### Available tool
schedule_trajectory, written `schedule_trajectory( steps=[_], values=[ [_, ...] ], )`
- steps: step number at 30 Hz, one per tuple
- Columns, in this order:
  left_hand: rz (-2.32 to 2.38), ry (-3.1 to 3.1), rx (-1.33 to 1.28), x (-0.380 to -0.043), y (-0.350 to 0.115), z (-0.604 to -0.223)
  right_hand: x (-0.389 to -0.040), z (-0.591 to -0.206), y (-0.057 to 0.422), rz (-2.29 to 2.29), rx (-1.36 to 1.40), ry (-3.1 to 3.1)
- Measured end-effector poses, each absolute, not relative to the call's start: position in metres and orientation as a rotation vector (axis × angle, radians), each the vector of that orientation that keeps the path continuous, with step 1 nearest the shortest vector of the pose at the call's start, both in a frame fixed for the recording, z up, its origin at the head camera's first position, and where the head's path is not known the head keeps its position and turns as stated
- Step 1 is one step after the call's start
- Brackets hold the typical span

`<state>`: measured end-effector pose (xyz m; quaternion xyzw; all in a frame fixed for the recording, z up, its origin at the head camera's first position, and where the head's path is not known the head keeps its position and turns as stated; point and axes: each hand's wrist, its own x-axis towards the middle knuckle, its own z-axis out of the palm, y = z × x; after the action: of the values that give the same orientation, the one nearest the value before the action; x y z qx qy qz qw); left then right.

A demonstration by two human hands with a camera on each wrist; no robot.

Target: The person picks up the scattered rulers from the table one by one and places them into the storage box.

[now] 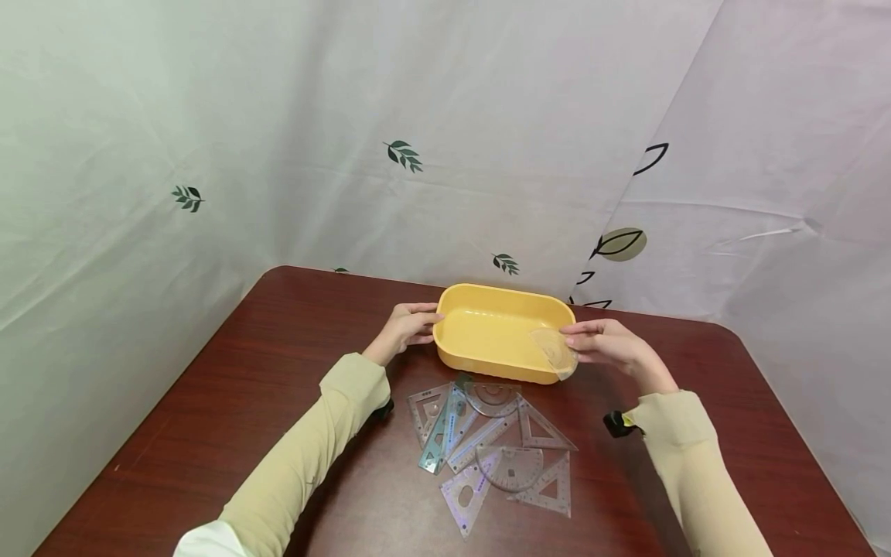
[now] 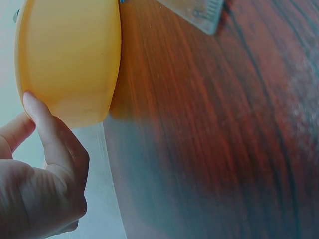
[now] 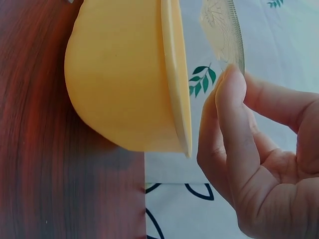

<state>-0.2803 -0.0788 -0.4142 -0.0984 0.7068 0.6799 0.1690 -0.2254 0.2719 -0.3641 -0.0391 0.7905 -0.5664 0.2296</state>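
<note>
A yellow plastic basin (image 1: 487, 367) stands toward the back of the table. My left hand (image 1: 404, 329) pinches its left rim between thumb and fingers, as the left wrist view also shows. With thumb and fingertips my right hand (image 1: 611, 345) holds a clear protractor (image 3: 223, 30) by its edge, over the basin's right end. In the right wrist view a gap separates that hand from the basin's rim. In front of the basin lie clear set squares (image 1: 557, 507), two clear protractors (image 1: 525, 468), a purple-tinted set square (image 1: 459, 507) and rulers (image 1: 480, 445), partly overlapping.
The dark red-brown wooden table (image 1: 313, 309) ends at a pale cloth backdrop (image 1: 334, 139) with leaf prints. Teal (image 1: 433, 452) and bluish rulers (image 1: 455, 418) lie on the left of the pile. A small black device (image 1: 616, 424) sits at the right cuff.
</note>
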Motion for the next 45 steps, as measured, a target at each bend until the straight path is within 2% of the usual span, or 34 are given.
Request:
schedule_trajectory(
  steps=[45],
  values=[
    [1.944, 1.967, -0.325, -0.282, -0.078, -0.417, -0.253, -0.391, 0.211, -1.72, 0.08, 2.101]
  ],
)
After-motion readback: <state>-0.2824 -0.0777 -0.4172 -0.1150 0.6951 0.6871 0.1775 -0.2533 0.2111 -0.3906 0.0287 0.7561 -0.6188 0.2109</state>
